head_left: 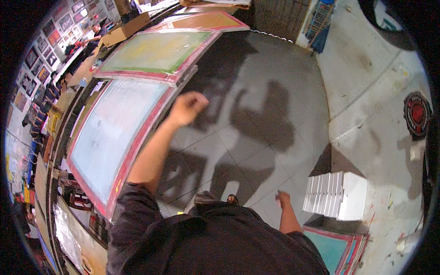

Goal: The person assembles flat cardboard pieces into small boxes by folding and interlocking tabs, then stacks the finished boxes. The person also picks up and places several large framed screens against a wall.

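Note:
My left hand (189, 108) is raised beside the edge of the screen-printing frames, slightly blurred, its fingers loosely bent with nothing in them. Closest to it is a red-edged screen frame (120, 129) with a pale blue mesh, propped at a slant on my left. Behind that one leans another screen frame (153, 53) with a yellow-green mesh. My right hand (283, 199) hangs low over the floor at my right side, small in view, fingers partly apart and nothing visible in it. A stack of white panels or boxes (337, 195) stands to its right.
Teal-meshed screen frames (327, 250) stand at the lower right. A white wall (366, 91) bounds the right side, with a round dark emblem (417, 114) on it. Shadows cross the grey tiled floor (302, 114). A cardboard box (124, 30) and another person (95, 35) are at the far left.

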{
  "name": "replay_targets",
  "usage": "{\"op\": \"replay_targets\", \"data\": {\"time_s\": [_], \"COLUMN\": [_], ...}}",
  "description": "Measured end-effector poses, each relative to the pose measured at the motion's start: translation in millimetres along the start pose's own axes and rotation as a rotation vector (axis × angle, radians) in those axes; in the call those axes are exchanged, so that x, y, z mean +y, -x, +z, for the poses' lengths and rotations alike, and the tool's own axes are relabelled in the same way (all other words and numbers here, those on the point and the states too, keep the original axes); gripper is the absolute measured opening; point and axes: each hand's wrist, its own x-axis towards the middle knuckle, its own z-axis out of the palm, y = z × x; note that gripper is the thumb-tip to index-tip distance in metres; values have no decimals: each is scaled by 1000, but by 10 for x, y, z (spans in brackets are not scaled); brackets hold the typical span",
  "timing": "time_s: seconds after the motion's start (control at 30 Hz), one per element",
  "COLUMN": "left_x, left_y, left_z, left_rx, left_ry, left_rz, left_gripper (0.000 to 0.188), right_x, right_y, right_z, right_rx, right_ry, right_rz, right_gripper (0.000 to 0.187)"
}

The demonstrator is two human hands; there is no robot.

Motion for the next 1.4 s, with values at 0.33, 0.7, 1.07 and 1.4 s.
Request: {"op": "replay_targets", "data": {"time_s": [0.33,0.7,1.07,1.4], "left_x": [-2456,-4437,-3195,-1749], "left_y": [-1027,-956,-1439,-2579], "left_z": [-3919,-5336,-4736,-4345], "left_rx": [891,981,1279,884], "left_ry": [-701,176,242,432], "left_rz": [-469,-1001,-794,80], "left_gripper": [46,54,64,46], "right_x": [-4864,-7320,-7425,-6247], "right_y": [-1518,-2287,-2492,-1521], "right_z": [-2548,-2741,-2758,-3803], "right_rx": [-243,-404,236,608], "right_ry": [-1391,-1552,-1201,-1473], "right_rz": [-268,-246,-157,-497], "right_gripper": [48,39,51,41]}}
